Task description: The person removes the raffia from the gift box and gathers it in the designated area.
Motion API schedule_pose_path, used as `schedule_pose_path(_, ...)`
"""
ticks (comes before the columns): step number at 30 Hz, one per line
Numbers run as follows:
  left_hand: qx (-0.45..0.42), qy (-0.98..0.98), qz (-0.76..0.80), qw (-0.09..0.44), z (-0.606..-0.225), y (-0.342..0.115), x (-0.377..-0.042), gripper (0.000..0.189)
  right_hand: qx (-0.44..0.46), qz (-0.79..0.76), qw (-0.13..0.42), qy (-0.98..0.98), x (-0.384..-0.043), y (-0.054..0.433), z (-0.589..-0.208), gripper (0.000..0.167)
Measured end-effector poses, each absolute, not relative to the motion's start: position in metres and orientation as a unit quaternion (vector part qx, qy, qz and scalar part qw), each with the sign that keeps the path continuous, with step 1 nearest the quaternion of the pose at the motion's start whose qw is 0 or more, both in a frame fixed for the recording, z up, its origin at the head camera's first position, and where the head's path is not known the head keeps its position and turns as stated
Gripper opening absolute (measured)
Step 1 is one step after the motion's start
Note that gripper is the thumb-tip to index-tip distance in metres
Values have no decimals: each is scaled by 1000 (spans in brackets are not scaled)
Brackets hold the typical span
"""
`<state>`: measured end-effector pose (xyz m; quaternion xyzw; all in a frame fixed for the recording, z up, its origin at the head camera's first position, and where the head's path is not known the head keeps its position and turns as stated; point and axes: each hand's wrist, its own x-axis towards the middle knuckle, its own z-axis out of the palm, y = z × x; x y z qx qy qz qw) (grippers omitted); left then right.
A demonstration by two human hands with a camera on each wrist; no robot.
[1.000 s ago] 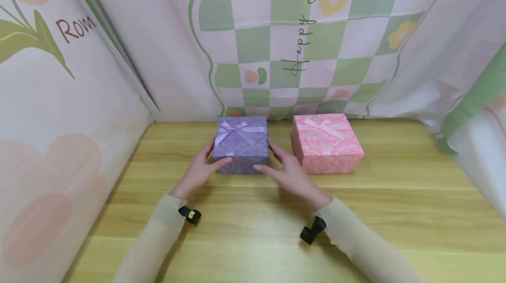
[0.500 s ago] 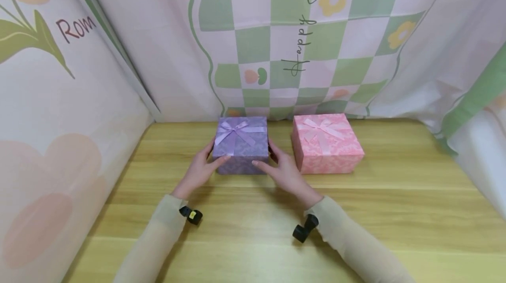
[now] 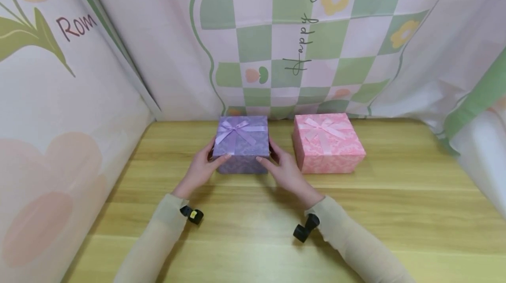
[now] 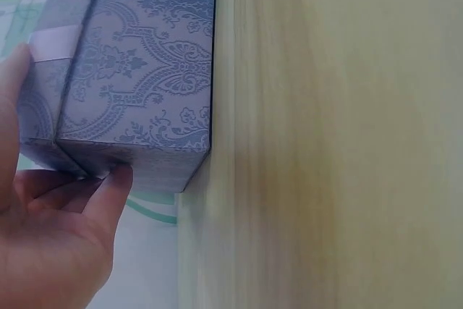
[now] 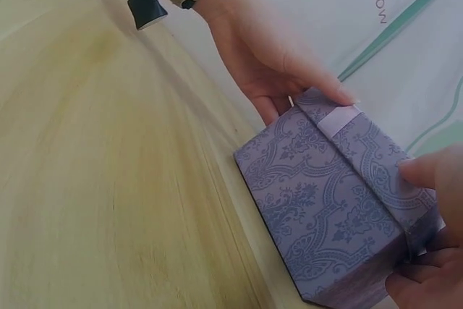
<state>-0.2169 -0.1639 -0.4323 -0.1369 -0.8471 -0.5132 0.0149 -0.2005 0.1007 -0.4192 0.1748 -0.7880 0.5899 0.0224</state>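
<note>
Printed fabric backdrop [image 3: 253,42] hangs behind & at both sides; wood table [image 3: 253,248] fills the rest. Fabric comes down just behind the boxes, so not much room to the rear.

Pink box [image 3: 332,144] stands nr the table's back edge, lid on, no hand holding it. It's the main obstacle: R hand is squeezed into the gap b/w the boxes, v. close to it; can't tell if they touch.

Purple box [image 3: 242,144] sits to its left, also nr the back edge, level on the wood. Prob. early stage: grip's in place w/ both hands, but lid's on & box isn't off the table. Anything past the grip is undone, AFAICT.

Left hand [image 3: 199,171] is part-open around the lid's left side, thumb on the front edge, fingertips under the rim. Right hand [image 3: 290,173] mirrors it, thumb in front, fingers at the side, half closed on the lid.

Smaller: wrist cams [image 3: 306,228], one per sleeve cuff, hanging inward over the wood. Purple bow [image 3: 236,129] tied on the lid, thumbs not on it.
</note>
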Motion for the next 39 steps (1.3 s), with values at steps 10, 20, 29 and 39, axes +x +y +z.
schedule_pose_path(10, -128, -843, -523, 13, -438, -166, -221, 85, 172, 610, 5, -773, -211, 102, -433, 75)
schedule_pose_path(20, -138, -826, -545, 32, -440, -167, -223, 74, 180, 604, 21, -776, -211, 104, -437, 75)
schedule_pose_path(29, -152, -817, -555, 32, -437, -169, -222, 72, 190, 595, 34, -780, -209, 105, -435, 74)
schedule_pose_path(39, -153, -821, -547, 51, -434, -167, -224, 74, 192, 592, 44, -782, -210, 105, -434, 73)
